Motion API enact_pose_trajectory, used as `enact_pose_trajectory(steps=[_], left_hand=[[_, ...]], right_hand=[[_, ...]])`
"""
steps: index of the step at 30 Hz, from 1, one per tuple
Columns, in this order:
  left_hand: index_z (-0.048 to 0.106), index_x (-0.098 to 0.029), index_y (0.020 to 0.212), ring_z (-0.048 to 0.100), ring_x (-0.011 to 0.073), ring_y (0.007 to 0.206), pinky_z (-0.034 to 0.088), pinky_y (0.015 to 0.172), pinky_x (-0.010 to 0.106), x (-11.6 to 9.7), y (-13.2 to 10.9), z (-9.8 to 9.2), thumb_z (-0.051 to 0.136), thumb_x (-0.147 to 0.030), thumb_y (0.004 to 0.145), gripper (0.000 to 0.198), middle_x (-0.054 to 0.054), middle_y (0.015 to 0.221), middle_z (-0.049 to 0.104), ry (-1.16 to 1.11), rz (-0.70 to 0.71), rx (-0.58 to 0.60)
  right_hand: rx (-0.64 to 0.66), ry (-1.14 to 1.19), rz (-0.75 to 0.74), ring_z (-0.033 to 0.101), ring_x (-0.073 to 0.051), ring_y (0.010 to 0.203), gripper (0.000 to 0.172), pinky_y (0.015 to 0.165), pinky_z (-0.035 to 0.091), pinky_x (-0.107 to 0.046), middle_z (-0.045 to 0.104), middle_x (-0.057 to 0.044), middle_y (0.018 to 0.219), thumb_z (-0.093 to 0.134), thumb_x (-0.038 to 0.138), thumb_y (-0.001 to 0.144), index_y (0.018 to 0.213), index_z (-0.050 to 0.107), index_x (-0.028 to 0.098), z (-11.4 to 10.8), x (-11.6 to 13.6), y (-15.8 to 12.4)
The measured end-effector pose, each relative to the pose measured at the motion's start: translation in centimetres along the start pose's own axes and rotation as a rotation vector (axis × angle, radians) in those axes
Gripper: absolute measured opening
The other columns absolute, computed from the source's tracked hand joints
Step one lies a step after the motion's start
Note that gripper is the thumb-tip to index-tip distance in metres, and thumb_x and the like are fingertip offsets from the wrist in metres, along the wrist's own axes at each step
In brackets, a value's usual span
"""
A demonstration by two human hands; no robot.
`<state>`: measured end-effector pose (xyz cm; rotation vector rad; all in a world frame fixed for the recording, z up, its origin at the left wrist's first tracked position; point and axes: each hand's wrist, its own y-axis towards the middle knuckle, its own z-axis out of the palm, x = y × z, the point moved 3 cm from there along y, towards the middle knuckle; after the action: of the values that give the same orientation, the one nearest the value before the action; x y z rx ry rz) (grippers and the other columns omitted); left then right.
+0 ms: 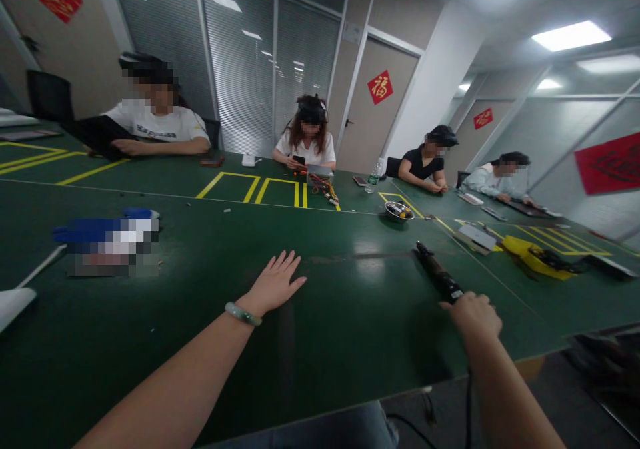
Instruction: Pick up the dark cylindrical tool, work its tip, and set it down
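- Black soldering iron (439, 274) sat gripped in the closed right hand (473, 316), its cord (469, 402) dropping below the edge.
- Left hand (273, 284) lay open, palm down on the green worktop (350, 329), a jade bangle (243, 314) at its wrist.
- Metal bowl (399, 212) stood farther off, past the iron's tip.

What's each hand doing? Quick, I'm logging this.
Left hand: open, flat on the table, holding nothing.
Right hand: closed, holding a black corded tool.
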<state>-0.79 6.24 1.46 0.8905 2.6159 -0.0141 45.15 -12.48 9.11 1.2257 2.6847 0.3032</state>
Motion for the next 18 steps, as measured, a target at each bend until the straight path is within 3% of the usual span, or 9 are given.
enact_pose_trajectory(steps=[2, 4, 7, 10, 13, 18], left_hand=[[0.024, -0.025, 0.150, 0.012, 0.0293, 0.145, 0.014, 0.115, 0.053, -0.1, -0.1, -0.1, 0.025, -0.065, 0.093, 0.070, 0.005, 0.157, 0.016, 0.000, -0.001, 0.010], [0.024, -0.024, 0.150, 0.012, 0.0296, 0.145, 0.014, 0.115, 0.053, -0.2, -0.1, -0.1, 0.025, -0.065, 0.093, 0.070, 0.006, 0.157, 0.016, 0.005, -0.002, 0.014], [0.026, -0.022, 0.150, 0.012, 0.0296, 0.145, 0.014, 0.115, 0.052, -0.1, -0.1, 0.1, 0.029, -0.060, 0.094, 0.068, 0.007, 0.157, 0.018, 0.033, 0.007, -0.015], [0.030, -0.023, 0.149, 0.012, 0.0286, 0.145, 0.013, 0.116, 0.049, 0.2, 0.0, 0.9, 0.039, -0.046, 0.093, 0.061, 0.007, 0.157, 0.021, 0.087, 0.046, -0.046], [0.030, -0.031, 0.148, 0.011, 0.0275, 0.145, 0.007, 0.118, 0.045, 0.7, 0.1, 2.0, 0.050, -0.036, 0.087, 0.064, 0.001, 0.156, 0.024, 0.159, 0.067, -0.058], [0.024, -0.027, 0.150, 0.006, 0.0294, 0.146, 0.000, 0.117, 0.045, 0.9, 0.2, 2.9, 0.051, -0.040, 0.085, 0.072, 0.003, 0.158, 0.018, 0.294, 0.066, -0.014]], right_hand=[[-0.072, 0.038, -0.159, 0.060, -0.037, 0.102, 0.057, 0.076, 0.050, -0.045, 0.054, -0.028, 0.122, 0.060, 0.053, 0.081, 0.121, 0.059, 0.013, -1.6, 5.8, -1.6], [-0.147, 0.205, -0.491, 0.056, -0.033, 0.112, 0.056, 0.090, 0.046, -0.042, 0.049, -0.022, 0.134, 0.055, 0.049, 0.087, 0.130, 0.052, 0.013, -3.2, 12.9, -4.4], [-0.083, 0.500, -0.951, 0.048, -0.024, 0.122, 0.044, 0.104, 0.036, -0.038, 0.051, -0.008, 0.136, 0.046, 0.045, 0.095, 0.131, 0.052, 0.020, -4.9, 22.9, -10.4], [-0.011, 0.686, -1.255, 0.042, -0.017, 0.127, 0.037, 0.110, 0.027, -0.032, 0.052, -0.001, 0.137, 0.045, 0.039, 0.097, 0.130, 0.052, 0.025, -5.5, 29.9, -16.0], [0.104, 0.753, -1.395, 0.035, -0.016, 0.132, 0.041, 0.112, 0.022, -0.034, 0.046, -0.002, 0.141, 0.045, 0.042, 0.097, 0.134, 0.049, 0.026, -5.1, 33.3, -19.2], [0.240, 0.768, -1.402, 0.030, -0.016, 0.135, 0.046, 0.113, 0.018, -0.038, 0.043, -0.001, 0.144, 0.043, 0.047, 0.097, 0.140, 0.043, 0.030, -4.4, 33.7, -19.1]])
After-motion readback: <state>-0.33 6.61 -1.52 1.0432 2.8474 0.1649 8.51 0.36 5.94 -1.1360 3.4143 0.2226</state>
